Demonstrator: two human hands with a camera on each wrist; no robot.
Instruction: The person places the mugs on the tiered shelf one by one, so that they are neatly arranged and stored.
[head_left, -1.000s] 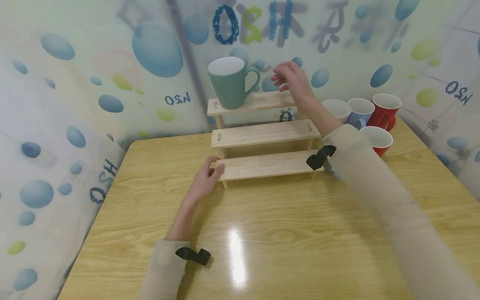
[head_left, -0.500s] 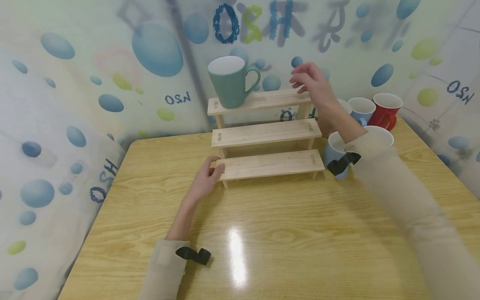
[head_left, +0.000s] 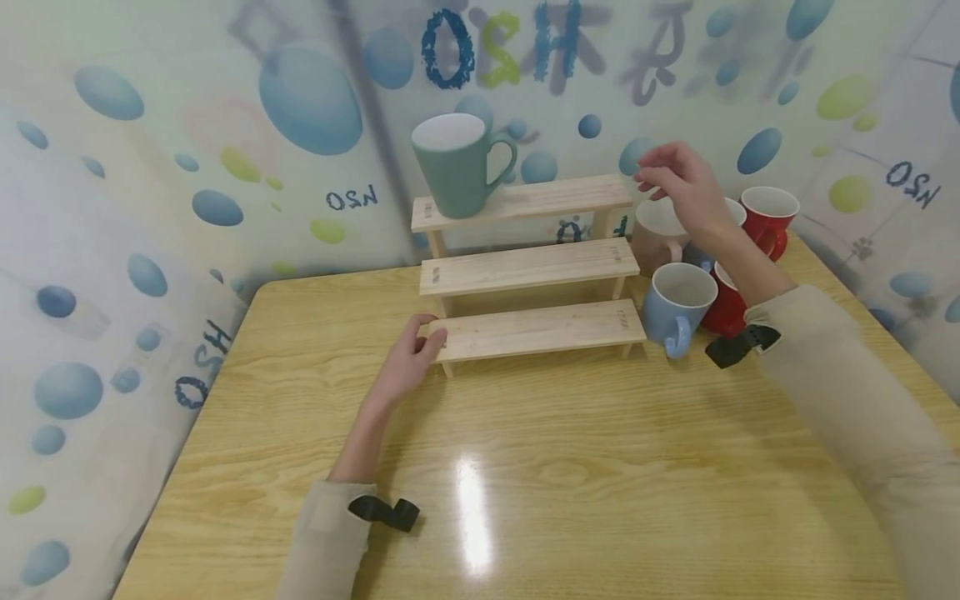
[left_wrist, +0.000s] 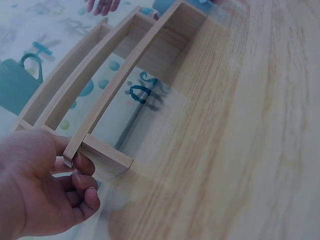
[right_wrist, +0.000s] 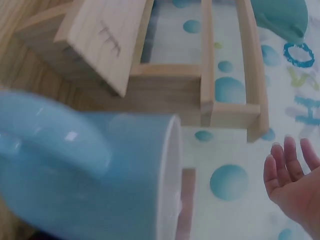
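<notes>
My left hand (head_left: 407,360) pinches the left end of the lowest step of a three-step wooden shelf (head_left: 536,332); the left wrist view shows thumb and fingers on that end. On the left of the top step stands a teal mug (head_left: 452,173), handle to the right. My right hand (head_left: 688,190) is in the air, fingers loosely bent and holding nothing, just right of the top step. Below and around it are a pale pinkish mug (head_left: 649,243) and a light blue mug (head_left: 669,310), the latter large in the right wrist view.
Two red mugs, one at the back (head_left: 759,218) and one nearer (head_left: 722,310), stand right of the shelf. Another blue mug is mostly hidden behind my right hand and forearm. A patterned wall cloth (head_left: 285,217) hangs behind the wooden table (head_left: 525,467).
My right hand has moved right, away from the teal mug and past the top step's right end, uncovering the light blue mug. My left hand keeps its grip on the shelf.
</notes>
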